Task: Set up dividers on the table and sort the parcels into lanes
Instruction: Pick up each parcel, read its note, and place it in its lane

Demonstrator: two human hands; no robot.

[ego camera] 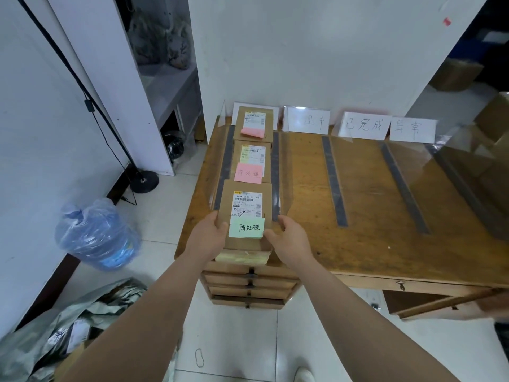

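Note:
Three cardboard parcels lie in a row in the leftmost lane of the wooden table [358,244]. The nearest parcel [243,199] carries a shipping label and a green sticky note. My left hand [209,237] grips its near left corner, and my right hand [286,235] holds its near right edge, thumb on the side. The middle parcel [252,150] and the far parcel [254,114] each bear a pink note. Clear plastic dividers [283,172] stand over dark tape strips [334,183] between lanes. Handwritten lane signs [365,125] stand at the back edge.
A blue water jug [96,235] in plastic wrap lies on the floor at left, near a black lamp stand base [144,181]. Grey mailing bags [55,334] pile at bottom left. A drawer [440,301] under the table hangs open at right. Cardboard boxes [495,117] stand at far right.

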